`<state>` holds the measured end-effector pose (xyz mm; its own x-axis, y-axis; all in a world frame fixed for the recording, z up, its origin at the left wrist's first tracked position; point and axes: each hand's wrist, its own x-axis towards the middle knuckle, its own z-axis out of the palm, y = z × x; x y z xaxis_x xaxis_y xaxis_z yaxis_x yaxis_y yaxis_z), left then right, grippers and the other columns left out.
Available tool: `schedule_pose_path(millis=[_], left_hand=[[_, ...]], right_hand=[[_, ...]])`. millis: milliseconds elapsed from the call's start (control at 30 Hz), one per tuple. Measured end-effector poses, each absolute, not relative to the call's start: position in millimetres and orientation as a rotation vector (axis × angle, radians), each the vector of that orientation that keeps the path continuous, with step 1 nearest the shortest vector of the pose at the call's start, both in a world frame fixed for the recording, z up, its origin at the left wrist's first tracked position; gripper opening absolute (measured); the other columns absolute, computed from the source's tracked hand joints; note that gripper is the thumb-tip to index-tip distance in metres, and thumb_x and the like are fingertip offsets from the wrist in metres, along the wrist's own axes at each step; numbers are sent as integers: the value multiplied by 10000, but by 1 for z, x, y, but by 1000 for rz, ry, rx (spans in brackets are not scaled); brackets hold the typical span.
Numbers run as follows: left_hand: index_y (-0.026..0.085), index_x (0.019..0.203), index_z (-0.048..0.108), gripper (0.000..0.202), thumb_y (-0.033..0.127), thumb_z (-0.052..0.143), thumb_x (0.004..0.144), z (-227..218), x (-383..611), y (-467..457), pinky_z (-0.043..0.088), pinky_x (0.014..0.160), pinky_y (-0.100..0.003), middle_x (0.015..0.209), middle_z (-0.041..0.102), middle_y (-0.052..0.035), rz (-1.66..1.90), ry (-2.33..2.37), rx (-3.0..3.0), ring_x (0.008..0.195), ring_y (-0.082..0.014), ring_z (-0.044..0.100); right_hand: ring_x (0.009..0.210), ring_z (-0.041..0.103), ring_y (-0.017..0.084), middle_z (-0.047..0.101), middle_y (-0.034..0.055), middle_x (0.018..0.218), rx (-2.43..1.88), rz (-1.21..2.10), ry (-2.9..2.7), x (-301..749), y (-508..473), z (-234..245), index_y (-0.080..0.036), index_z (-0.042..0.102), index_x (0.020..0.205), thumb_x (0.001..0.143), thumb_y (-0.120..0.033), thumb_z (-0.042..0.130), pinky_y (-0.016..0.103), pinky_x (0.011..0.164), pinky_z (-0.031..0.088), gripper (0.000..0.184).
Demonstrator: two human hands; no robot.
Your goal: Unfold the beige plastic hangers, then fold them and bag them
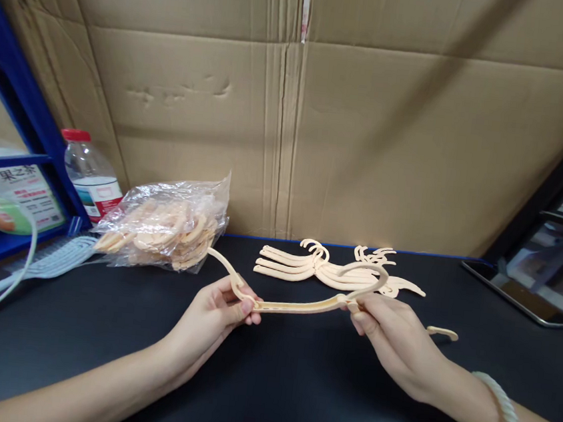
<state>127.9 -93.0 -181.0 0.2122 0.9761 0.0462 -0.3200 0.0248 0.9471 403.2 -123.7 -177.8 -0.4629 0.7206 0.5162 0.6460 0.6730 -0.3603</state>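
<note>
A beige plastic clothes hanger [299, 308] is held up between my two hands over the black table. My left hand [220, 319] pinches its left end, together with a small curved beige piece [223, 262] that sticks up and to the left. On the other side my right hand [396, 340] grips the hanger near the base of its large hook [372, 278]. Just past my right wrist shows a short hooked beige end [444, 333]; whether it belongs to the held hanger is hidden. Behind the hands lies a row of similar hangers [286, 265].
A clear plastic bag of beige parts [169, 226] lies at the back left, near a red-capped bottle [89, 174]. Small curved pieces [377, 255] lie behind the hangers. A pale blue hairbrush [62, 258], white cable [32, 252] and blue rack [18, 76] occupy the left; a tablet [537, 265] stands right.
</note>
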Motion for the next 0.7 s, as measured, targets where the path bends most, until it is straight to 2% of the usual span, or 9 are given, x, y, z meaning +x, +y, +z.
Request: schedule_pose_path(millis=[133, 367, 500, 633, 700], left_hand=[[138, 629, 636, 301, 229, 909, 541, -179, 129, -97, 504, 542, -145, 658, 671, 12, 1204, 850, 1022, 563, -92, 626], [143, 667, 652, 274, 209, 899, 568, -175, 130, -101, 548, 685, -152, 721, 701, -17, 1159, 891, 972, 696, -111, 669], [152, 716, 626, 263, 259, 853, 642, -176, 134, -104, 558, 671, -179, 793, 707, -21, 1135, 926, 979, 665, -110, 671], [145, 717, 618, 135, 236, 704, 765, -179, 138, -120, 564, 614, -227, 714, 675, -33, 852, 1049, 1369, 630, -153, 674], [155, 794, 644, 30, 161, 615, 798, -178, 139, -132, 565, 664, -249, 744, 685, -45, 753, 1044, 1750, 707, -178, 682]], right_hand=[[592, 435, 146, 470, -28, 683, -1102, 273, -2169, 403, -127, -178, -230, 406, 844, 985, -201, 321, 271, 564, 330, 168], [616, 429, 140, 474, -23, 709, -1198, 333, -2019, 401, -124, -175, -226, 404, 792, 1000, -233, 323, 266, 588, 331, 223], [632, 452, 144, 494, -20, 728, -1212, 307, -1945, 402, -118, -171, -221, 471, 889, 1000, -267, 369, 269, 602, 344, 158], [662, 468, 151, 518, -4, 763, -1223, 187, -1937, 404, -114, -168, -211, 500, 883, 998, -265, 392, 282, 631, 351, 167], [690, 479, 156, 526, 6, 793, -1219, 184, -1966, 404, -114, -170, -209, 493, 857, 996, -253, 396, 285, 643, 359, 176]])
